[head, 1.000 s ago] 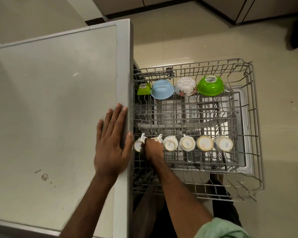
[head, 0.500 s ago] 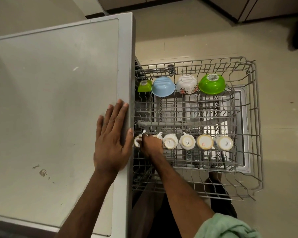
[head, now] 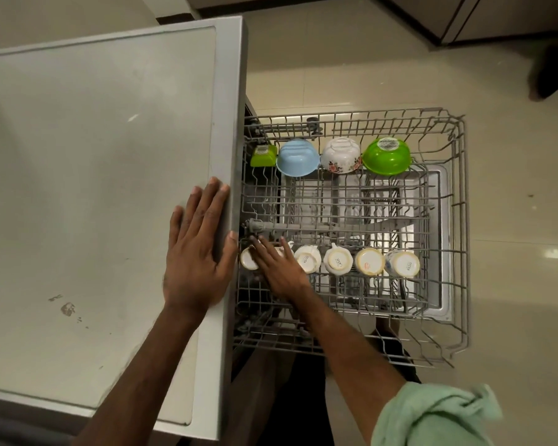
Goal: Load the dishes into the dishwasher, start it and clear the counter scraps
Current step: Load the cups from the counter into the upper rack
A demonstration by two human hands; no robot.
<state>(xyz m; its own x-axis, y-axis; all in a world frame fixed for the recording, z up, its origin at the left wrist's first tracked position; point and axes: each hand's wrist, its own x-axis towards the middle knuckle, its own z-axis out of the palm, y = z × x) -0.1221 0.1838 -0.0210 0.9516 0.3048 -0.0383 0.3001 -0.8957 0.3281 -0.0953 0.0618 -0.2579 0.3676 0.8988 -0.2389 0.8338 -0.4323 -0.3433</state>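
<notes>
L hand (head: 197, 252) flat, fingers straight, on bench (head: 94, 156) edge, centre frame. R hand (head: 279, 268) fingers spread wide, touching cups (head: 337, 260) in rack (head: 461, 220).

Grey wire all through the dishwasher rack (head: 458, 220). Well beyond the fingers (head: 264, 249) of the right hand (head: 282, 275), in a row: lime green on the small container (head: 263, 155), pale blue bowl (head: 297, 157), white bowl (head: 340, 155) with pink-red flowers, bright green bowl (head: 386, 156) with a white sticker. Just right of those fingers, white cups (head: 306, 259) with cream bases and small dark print; a red mark on the yellowish base (head: 369, 261). Under the fingers (head: 207, 201) of the left hand (head: 195, 262), pale grey dishwasher top (head: 94, 156), brown specks (head: 66, 309) well back from them. Mint green sleeve (head: 432, 416).
</notes>
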